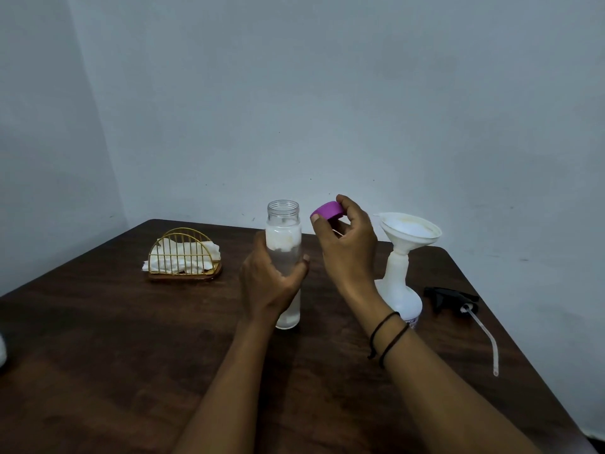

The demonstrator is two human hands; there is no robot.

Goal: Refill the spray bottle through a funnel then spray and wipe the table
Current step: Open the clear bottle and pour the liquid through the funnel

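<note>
A clear water bottle stands upright on the dark wooden table, its mouth uncovered, and my left hand grips its middle. My right hand holds the purple cap just to the right of the bottle's mouth, at about the same height. Further right stands the white spray bottle with a white funnel seated in its neck. The black spray head with its long dip tube lies on the table to the right of that bottle.
A gold wire holder with white paper napkins sits at the back left of the table. The table's right edge runs close to the spray head. A white object shows partly at the left frame edge. Pale walls stand behind.
</note>
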